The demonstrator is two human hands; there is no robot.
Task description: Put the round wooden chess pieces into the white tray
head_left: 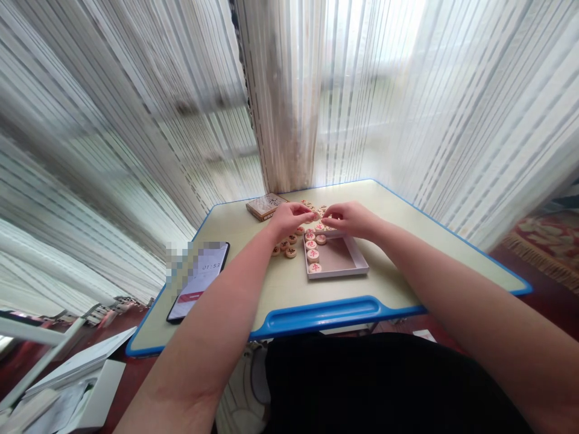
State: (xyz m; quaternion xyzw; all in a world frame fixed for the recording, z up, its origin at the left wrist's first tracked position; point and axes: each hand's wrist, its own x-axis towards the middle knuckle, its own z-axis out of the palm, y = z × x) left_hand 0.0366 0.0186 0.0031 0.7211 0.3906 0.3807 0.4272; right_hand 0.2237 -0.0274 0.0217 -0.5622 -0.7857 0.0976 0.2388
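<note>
Round wooden pieces with red characters stand in a column along the left side of a shallow white box (361, 263); the nearest red-marked piece (315, 267) lies at its front left corner. My left hand (293, 218) is closed, thumb and fingers pinched on a round piece (313, 216) above the back left of the box. Over the box's back edge, my right hand (350, 218) curls with its fingertips down at the pieces there; what they hold, if anything, is too small to make out. More loose pieces (291, 252) lie left of the box and behind it.
A phone (205, 280) showing a timer lies at the table's left. Behind my left hand sits a patterned wooden box (266, 206). The pale table (280, 301) has a blue rim, with striped curtains beyond. An open white box (97, 398) is on the floor at the left.
</note>
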